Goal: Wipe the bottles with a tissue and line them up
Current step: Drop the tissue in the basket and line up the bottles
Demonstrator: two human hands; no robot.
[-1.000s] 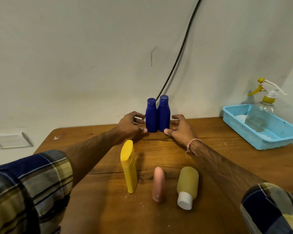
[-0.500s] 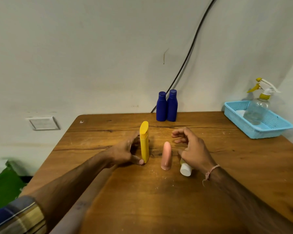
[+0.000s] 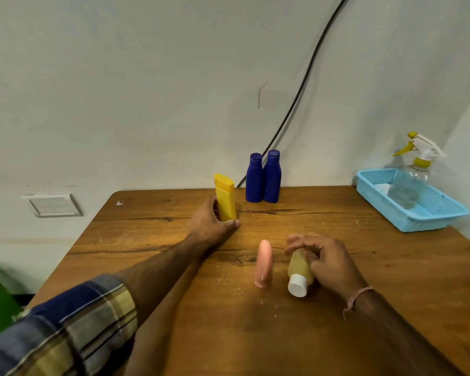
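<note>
Nearest to the person, at the middle of the surface [image 3: 228, 335], the right hand [image 3: 329, 261] lies over a pale yellow bottle with a white cap [image 3: 300, 270]. The bottle lies on its side, cap toward the near edge. The fingers [image 3: 296, 244] curl over its far end and seem closed on it, probably to lift it and stand it up.

Just beside it on the left, a pink bottle [image 3: 263, 263] also lies along the surface, apart from both hands. I judge it is waiting for its turn.

Further, toward the far edge, the left hand [image 3: 210, 222] grips a yellow bottle [image 3: 225, 198] that is upright and a little tilted. The fingers are clamped around its lower part, the thumb at its foot. It stands near two blue bottles [image 3: 263, 177], left of them and a little nearer than they are. These two stand upright, touching each other, at the far edge by the wall. So the yellow one is likely being added to this row, on the left side.

At the far right corner a blue basket [image 3: 429, 218] holds a spray bottle [image 3: 410, 185], well apart from the row.

No tissue is visible, so I cannot tell whether the wiping is done; the step in hand looks like the lining up.
</note>
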